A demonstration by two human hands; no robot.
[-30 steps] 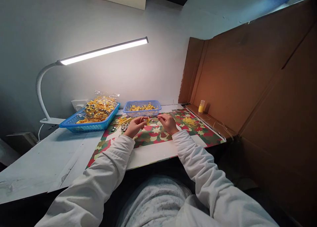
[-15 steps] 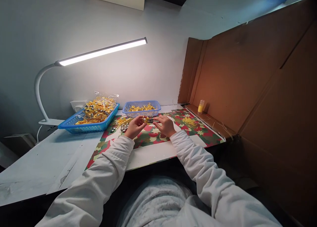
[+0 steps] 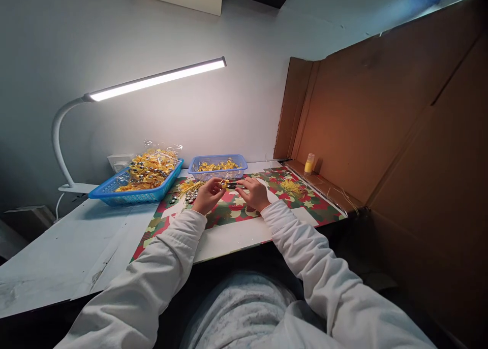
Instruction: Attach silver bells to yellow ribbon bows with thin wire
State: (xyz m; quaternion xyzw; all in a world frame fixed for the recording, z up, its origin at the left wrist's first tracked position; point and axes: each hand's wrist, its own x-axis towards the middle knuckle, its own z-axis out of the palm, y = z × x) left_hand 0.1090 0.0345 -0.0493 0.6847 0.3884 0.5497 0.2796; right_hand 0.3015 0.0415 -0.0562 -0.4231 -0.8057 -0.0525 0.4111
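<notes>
Over the patterned mat point(image 3: 232, 216), my left hand point(image 3: 208, 195) pinches a small yellow piece point(image 3: 224, 184). My right hand point(image 3: 254, 193) is closed on a thin dark tool point(image 3: 232, 185), whose tip meets the yellow piece. The tool is too small to make out well. Silver bells point(image 3: 191, 195) and yellow strips point(image 3: 187, 187) lie just left of my left hand. Behind both hands stands a small blue basket point(image 3: 218, 175) with yellow pieces in it.
A larger blue basket point(image 3: 143, 196) heaped with yellow ribbons and bells stands on the left. A lit lamp point(image 3: 158, 79) reaches over the table. Yellow strings point(image 3: 292, 187) lie at the mat's right, near a small yellow bottle point(image 3: 309, 164) and a cardboard wall point(image 3: 381, 110).
Both hands stay in nearly the same place. The yellow piece between my left fingers has turned slightly.
</notes>
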